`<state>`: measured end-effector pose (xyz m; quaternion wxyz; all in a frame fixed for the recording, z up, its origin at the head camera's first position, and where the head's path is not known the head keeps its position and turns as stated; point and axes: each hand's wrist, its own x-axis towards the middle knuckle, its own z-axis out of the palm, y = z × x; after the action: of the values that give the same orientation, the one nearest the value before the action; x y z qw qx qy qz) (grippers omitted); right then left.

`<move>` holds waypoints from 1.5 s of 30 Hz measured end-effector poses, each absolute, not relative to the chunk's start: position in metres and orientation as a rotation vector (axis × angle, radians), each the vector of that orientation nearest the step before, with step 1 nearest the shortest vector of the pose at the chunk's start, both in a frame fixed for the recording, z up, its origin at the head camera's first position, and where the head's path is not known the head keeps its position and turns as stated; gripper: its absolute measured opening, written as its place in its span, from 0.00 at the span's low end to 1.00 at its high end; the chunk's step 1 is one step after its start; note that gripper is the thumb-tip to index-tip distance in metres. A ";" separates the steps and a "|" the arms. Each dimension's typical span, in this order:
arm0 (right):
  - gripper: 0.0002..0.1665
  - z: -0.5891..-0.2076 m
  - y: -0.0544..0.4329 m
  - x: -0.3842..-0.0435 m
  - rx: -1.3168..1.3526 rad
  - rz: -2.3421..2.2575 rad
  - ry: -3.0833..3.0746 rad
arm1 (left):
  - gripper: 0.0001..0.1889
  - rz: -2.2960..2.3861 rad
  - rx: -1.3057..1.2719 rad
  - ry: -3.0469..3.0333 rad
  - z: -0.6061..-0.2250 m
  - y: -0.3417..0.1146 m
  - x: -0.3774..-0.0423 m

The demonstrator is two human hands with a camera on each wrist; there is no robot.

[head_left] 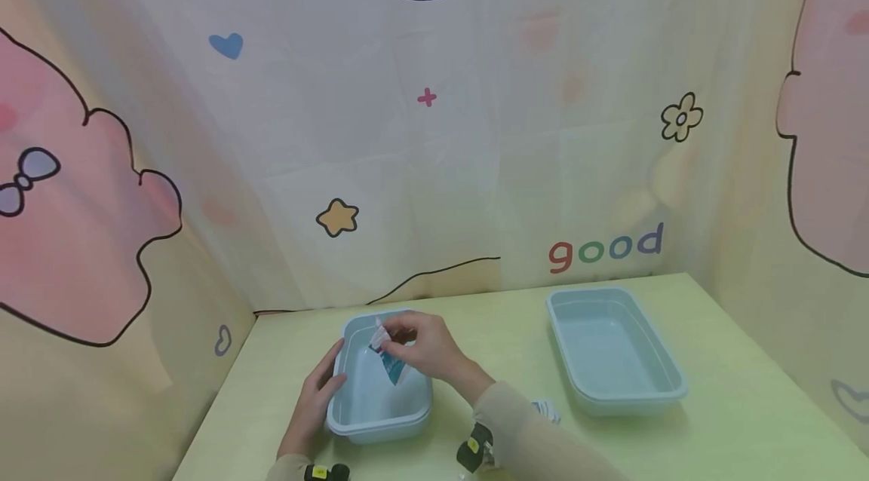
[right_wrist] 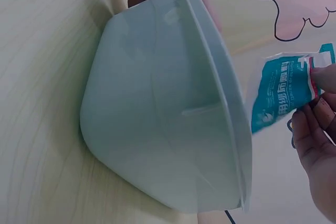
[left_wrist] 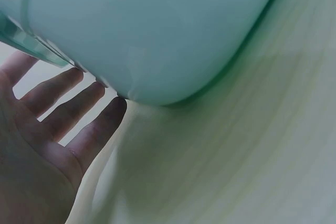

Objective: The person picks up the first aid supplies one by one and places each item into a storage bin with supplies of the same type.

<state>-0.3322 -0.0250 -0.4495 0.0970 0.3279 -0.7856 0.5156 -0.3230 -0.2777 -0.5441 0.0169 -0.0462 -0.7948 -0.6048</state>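
My right hand pinches a small teal and white sachet printed with Chinese characters, between thumb and fingers. It hangs over the left pale blue plastic tub, its lower corner pointing down. The right wrist view shows the sachet beside the tub's rim, partly hidden by it. At the tub's left side, my left hand holds the wall, the thumb over the rim. From the left wrist view, its spread fingers lie nearly straight with their tips against the outer wall.
A second pale blue tub stands at the right on the light wooden table. Between the tubs lies a white and teal packet, partly behind the right sleeve. Printed curtains enclose the table's back and sides.
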 end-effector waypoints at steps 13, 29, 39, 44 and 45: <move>0.15 -0.454 -0.023 -0.331 0.958 1.522 -2.380 | 0.29 -1.897 -0.098 -2.475 -0.544 -0.274 -0.322; 0.14 -0.454 -0.018 -0.333 0.941 1.529 -2.372 | 0.29 -1.876 -0.105 -2.481 -0.544 -0.275 -0.323; 0.16 -0.450 -0.009 -0.332 0.916 1.562 -2.363 | 0.30 -1.850 -0.109 -2.475 -0.545 -0.275 -0.323; 0.16 -0.450 -0.002 -0.332 0.908 1.577 -2.352 | 0.29 -1.842 -0.130 -2.475 -0.545 -0.276 -0.323; 0.16 -0.451 -0.001 -0.332 0.905 1.582 -2.353 | 0.29 -1.842 -0.137 -2.472 -0.545 -0.276 -0.322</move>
<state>-0.3316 -0.0005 -0.4510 0.0827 0.3031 -0.7879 0.5296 -0.3224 -0.2761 -0.5452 0.0280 -0.0443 -0.8007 -0.5967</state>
